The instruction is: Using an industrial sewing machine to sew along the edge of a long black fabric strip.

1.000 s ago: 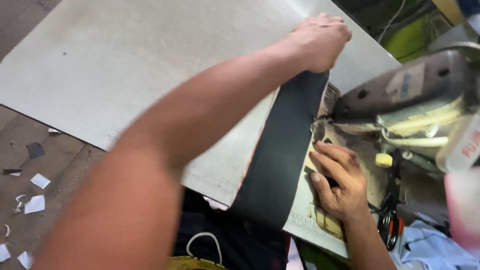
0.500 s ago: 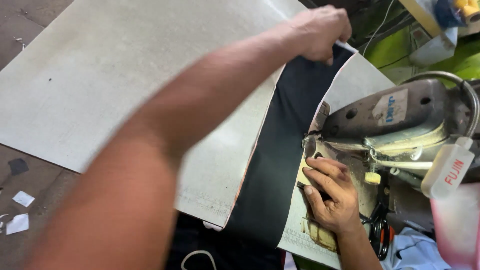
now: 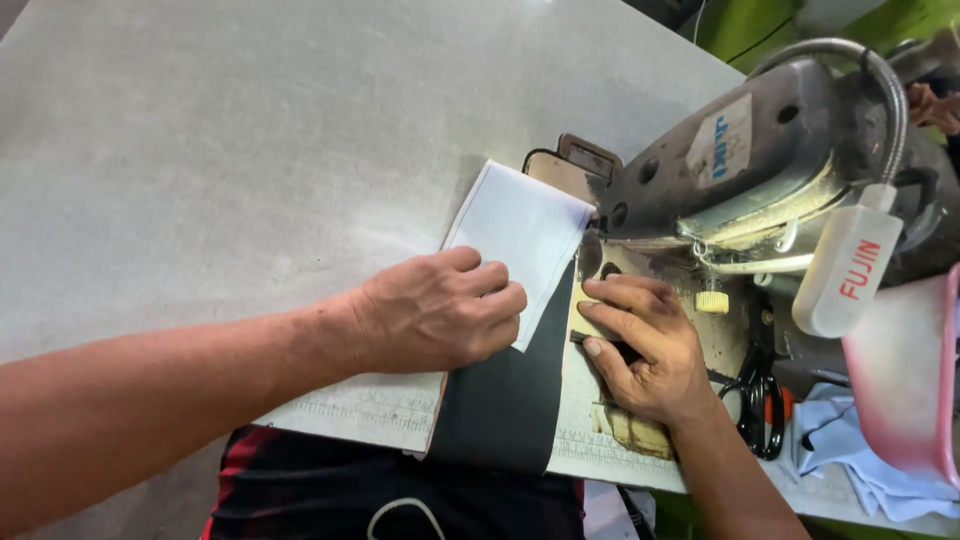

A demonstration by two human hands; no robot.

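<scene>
Below, each labelled part of the scene at the sewing table:

Left hand (image 3: 440, 310): fingers curled loosely, knuckles up, pressing down on the near edge of the white fabric piece, apparently to keep it from sliding.

White fabric piece (image 3: 525, 235): a pale rectangle lying flat, its far corner reaching toward the machine's needle area; it overlaps the dark strip.

Dark fabric strip (image 3: 505, 400): runs from under the white piece toward the near table edge and hangs over it, between the two hands.

Right hand (image 3: 640, 345): laid flat, fingers spread, fingertips holding the right edge of the dark strip against the machine bed, seemingly to steady it.

Sewing machine (image 3: 740, 150): grey, worn head at the right, a flexible lamp arching over it.

Scissors (image 3: 760, 400): dark, lying just right of the right hand, within reach.

Table (image 3: 250, 150): broad grey surface stretching left and far.

Light blue cloth (image 3: 860, 450): bunched at the near right.
</scene>
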